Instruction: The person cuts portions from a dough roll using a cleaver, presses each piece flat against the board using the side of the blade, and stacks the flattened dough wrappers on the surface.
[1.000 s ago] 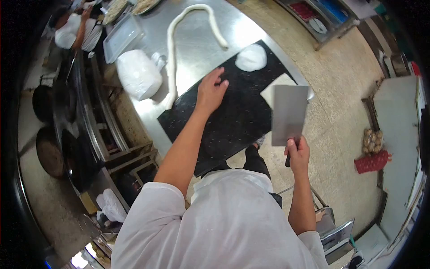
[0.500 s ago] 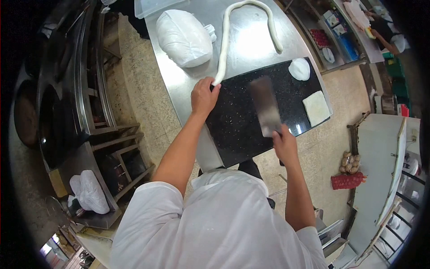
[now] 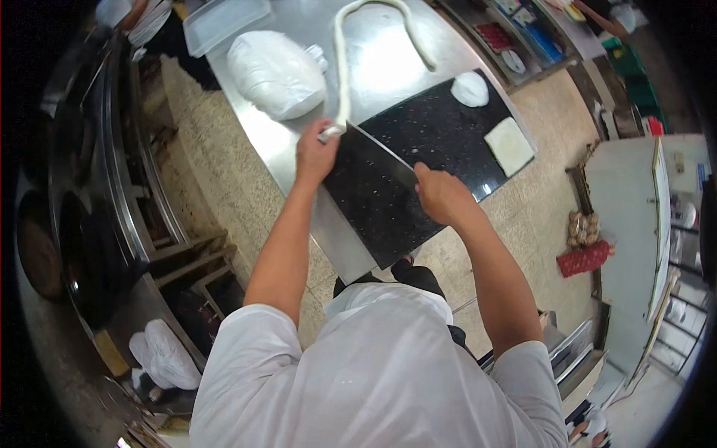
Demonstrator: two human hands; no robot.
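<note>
A long white dough rope (image 3: 341,71) lies in a bend on the steel table, its near end reaching the corner of a black speckled slab (image 3: 385,213). My left hand (image 3: 317,155) is closed around that near end. In my right hand (image 3: 447,196) is a cleaver (image 3: 385,149), seen nearly edge-on over the slab. Its far tip is beside the dough by my left fingers; whether it touches or cuts the dough I cannot tell. On the slab's right side are a white round lump (image 3: 470,89) and a pale square slab of dough or similar (image 3: 510,146).
A large white plastic-wrapped bundle (image 3: 276,75) sits left of the rope on the steel table (image 3: 381,56), with a clear plastic bin (image 3: 228,26) behind it. Another person (image 3: 153,26) stands at upper left. Sacks (image 3: 584,259) rest on the floor at right.
The cleaver has swung left, from over the slab's middle to the dough end, and turned edge-on. My left hand now grips the end more fully. The view has shifted slightly.
</note>
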